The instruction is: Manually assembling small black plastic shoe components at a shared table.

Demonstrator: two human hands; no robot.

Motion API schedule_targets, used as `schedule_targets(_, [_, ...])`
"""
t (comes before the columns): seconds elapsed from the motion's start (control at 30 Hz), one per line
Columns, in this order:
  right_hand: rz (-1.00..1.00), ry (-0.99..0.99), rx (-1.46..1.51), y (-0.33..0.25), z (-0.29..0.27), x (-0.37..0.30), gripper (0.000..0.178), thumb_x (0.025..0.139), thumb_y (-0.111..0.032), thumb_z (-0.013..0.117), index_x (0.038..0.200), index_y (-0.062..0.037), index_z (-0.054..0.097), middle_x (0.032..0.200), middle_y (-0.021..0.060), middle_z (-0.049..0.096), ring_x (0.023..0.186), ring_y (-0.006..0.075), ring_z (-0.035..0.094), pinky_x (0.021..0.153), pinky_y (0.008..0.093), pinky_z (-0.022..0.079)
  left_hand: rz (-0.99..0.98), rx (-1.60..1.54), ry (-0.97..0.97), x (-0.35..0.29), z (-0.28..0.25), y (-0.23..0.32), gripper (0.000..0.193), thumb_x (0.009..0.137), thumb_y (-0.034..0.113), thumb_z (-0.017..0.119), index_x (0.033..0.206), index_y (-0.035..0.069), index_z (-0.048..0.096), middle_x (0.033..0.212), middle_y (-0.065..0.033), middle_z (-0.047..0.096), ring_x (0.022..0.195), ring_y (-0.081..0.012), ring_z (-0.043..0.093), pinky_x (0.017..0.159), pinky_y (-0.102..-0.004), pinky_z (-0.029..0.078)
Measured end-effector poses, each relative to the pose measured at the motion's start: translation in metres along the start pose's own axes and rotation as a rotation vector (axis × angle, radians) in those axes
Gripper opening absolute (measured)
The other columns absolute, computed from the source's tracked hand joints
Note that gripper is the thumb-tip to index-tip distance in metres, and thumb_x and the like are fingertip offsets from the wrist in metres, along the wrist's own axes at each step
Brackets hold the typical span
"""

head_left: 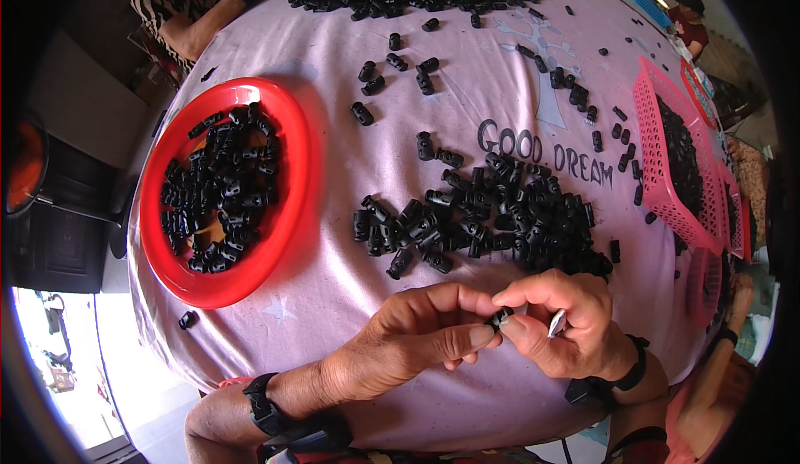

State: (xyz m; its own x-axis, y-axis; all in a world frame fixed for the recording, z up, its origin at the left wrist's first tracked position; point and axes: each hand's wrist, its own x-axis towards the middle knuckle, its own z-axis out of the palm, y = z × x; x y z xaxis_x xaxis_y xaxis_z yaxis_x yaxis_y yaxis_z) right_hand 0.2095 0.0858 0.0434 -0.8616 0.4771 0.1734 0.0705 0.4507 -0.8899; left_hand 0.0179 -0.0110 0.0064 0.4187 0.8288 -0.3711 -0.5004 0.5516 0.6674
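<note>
Left forearm (321, 383): nearest, ringed by a black wristband (264, 406).
Red plate (297, 189): left side of the counter (346, 160), holding black pieces (242, 160).
Left hand (412, 328): fingers pinched on one small black piece (502, 316).
Loose heap (500, 214): more such pieces, just beyond the hands.
Small black piece: between both hands' fingertips; looks light, stiff, probably smooth and hard to break; best gripped by its rounded sides.
Right hand (582, 316): fingers closed on the same piece, with a metal-tipped tool (557, 322) also in the grip.
Pink basket (652, 147): more black pieces inside.
</note>
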Motion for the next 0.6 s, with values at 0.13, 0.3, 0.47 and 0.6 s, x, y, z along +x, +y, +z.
schedule_targets(0.13, [-0.006, 0.015, 0.008, -0.002, 0.0, 0.001, 0.017, 0.086, 0.002, 0.058, 0.102, 0.0056, 0.055, 0.086, 0.0126, 0.067, 0.074, 0.0177, 0.07, 0.059, 0.0229, 0.055, -0.006, -0.014, 0.006, -0.001, 0.0, 0.0, 0.031, 0.092, 0.02, 0.06, 0.119, 0.006, 0.054, 0.096, 0.0005, 0.064, 0.079, -0.0037, 0.052, 0.07, -0.0185, 0.044])
schedule_targets(0.3, [-0.017, 0.011, 0.003, -0.001, -0.001, 0.0, 0.018, 0.085, 0.002, 0.059, 0.102, 0.0059, 0.055, 0.084, 0.0125, 0.067, 0.074, 0.0183, 0.07, 0.058, 0.0229, 0.055, 0.01, -0.027, -0.001, -0.001, -0.001, -0.001, 0.032, 0.092, 0.021, 0.06, 0.12, 0.006, 0.053, 0.096, 0.0002, 0.064, 0.08, -0.004, 0.052, 0.07, -0.0185, 0.044])
schedule_targets(0.47, [-0.004, 0.181, -0.033, 0.003, 0.009, -0.004, 0.017, 0.079, -0.005, 0.066, 0.094, 0.0002, 0.062, 0.071, 0.0018, 0.061, 0.047, 0.003, 0.048, 0.042, 0.0188, 0.036, -0.028, 0.017, 0.007, -0.001, 0.001, 0.003, 0.032, 0.093, 0.021, 0.059, 0.12, 0.006, 0.053, 0.096, -0.0002, 0.063, 0.08, -0.0042, 0.053, 0.07, -0.0187, 0.044])
schedule_targets(0.6, [0.009, 0.171, -0.011, 0.004, 0.008, -0.005, 0.016, 0.079, -0.006, 0.066, 0.094, 0.0004, 0.062, 0.07, 0.0014, 0.06, 0.046, 0.0029, 0.047, 0.043, 0.0187, 0.036, -0.026, 0.004, -0.003, -0.002, 0.001, 0.004, 0.032, 0.093, 0.022, 0.058, 0.12, 0.006, 0.053, 0.096, -0.0001, 0.063, 0.08, -0.0042, 0.053, 0.07, -0.0189, 0.045])
